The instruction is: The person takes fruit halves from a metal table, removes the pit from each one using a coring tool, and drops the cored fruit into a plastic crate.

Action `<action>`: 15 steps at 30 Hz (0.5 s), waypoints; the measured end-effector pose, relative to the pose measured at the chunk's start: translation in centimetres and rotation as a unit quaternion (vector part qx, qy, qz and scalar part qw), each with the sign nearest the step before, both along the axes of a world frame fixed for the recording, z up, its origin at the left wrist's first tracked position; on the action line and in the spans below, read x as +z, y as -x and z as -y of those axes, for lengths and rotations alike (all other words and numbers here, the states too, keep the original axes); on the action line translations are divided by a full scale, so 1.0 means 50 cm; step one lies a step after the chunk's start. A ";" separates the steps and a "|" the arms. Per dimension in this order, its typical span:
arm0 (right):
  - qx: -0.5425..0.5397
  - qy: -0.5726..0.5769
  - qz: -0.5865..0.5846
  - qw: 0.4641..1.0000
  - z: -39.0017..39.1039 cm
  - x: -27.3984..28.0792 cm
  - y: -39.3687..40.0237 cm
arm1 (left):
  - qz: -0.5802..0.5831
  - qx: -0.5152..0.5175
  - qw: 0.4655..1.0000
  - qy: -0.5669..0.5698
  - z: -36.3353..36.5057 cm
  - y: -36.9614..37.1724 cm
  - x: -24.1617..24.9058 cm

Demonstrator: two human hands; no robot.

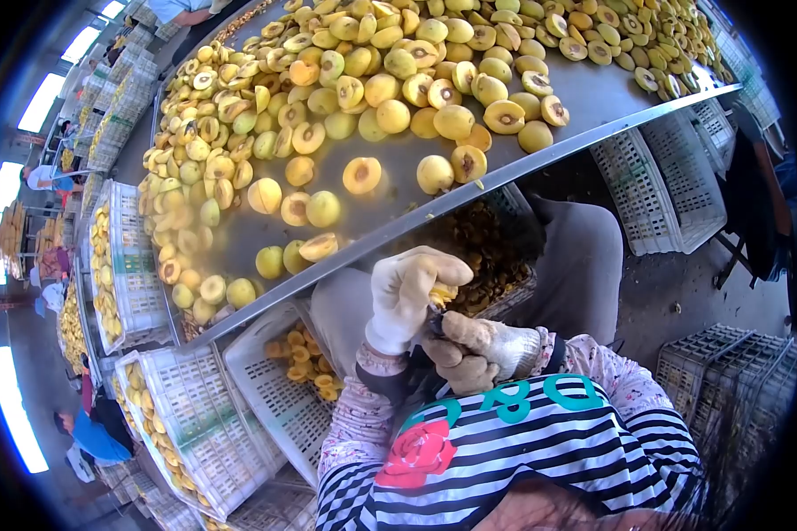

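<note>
Over my lap, my left hand (407, 299), in a whitish work glove, is closed around a yellow peach half (443, 294), mostly hidden by the fingers. My right hand (478, 351), in a stained glove, is closed just below it on a small dark-handled tool (435, 322). Its working end meets the fruit and cannot be made out. Between my knees sits a crate (524, 296) with brown pits and scraps (483, 252). To the left, a white crate (270, 389) holds several yellow halves (305, 358).
A metal table (398, 168) with a raised edge (469, 196) runs before me, heaped with peach halves (452, 122). Full crates (195, 425) line the left. More crates (638, 190) lean at the right, with another stack (722, 372) nearer. Other people (97, 438) are farther off.
</note>
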State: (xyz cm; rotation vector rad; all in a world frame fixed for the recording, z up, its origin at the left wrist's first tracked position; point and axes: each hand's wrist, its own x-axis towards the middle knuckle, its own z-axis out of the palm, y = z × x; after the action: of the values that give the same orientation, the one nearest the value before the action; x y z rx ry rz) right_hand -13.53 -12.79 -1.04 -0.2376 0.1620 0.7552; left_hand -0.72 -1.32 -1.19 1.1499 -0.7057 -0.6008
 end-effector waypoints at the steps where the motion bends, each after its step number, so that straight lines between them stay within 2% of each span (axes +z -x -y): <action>1: 0.004 -0.054 0.014 0.998 -0.006 -0.013 0.001 | -0.065 -0.027 0.997 0.017 -0.002 0.000 -0.003; 3: 0.010 -0.157 0.047 0.986 -0.016 -0.057 -0.003 | -0.190 -0.084 0.976 0.057 0.003 0.000 -0.007; 4: 0.013 -0.186 0.045 0.981 -0.018 -0.065 -0.006 | -0.205 -0.066 0.976 0.034 0.006 0.005 -0.007; 7: 0.017 -0.304 0.020 0.952 -0.026 -0.096 -0.010 | -0.387 -0.040 0.921 0.017 0.017 0.011 0.007; 8: 0.011 -0.289 0.088 0.953 -0.024 -0.089 -0.014 | -0.524 -0.047 0.846 0.090 0.021 0.008 -0.031; 9: 0.016 -0.274 0.117 0.954 -0.022 -0.082 -0.013 | -0.583 -0.013 0.810 0.067 0.012 0.003 -0.061; 11: -0.007 -0.269 0.076 0.960 -0.018 -0.086 0.002 | -0.567 0.073 0.821 0.022 -0.001 0.004 -0.059; 12: -0.003 -0.260 0.052 0.964 -0.008 -0.083 0.009 | -0.557 0.079 0.825 0.047 -0.014 0.004 -0.062; 15: -0.013 -0.173 0.093 0.981 -0.001 -0.055 -0.005 | -0.557 0.087 0.822 0.073 -0.063 -0.002 -0.025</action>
State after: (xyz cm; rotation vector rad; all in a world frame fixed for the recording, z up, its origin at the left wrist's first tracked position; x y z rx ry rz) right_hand -13.29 -12.72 -3.81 0.0250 -0.1431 0.7179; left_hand -0.60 1.84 -2.43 0.5321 0.3650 -0.9059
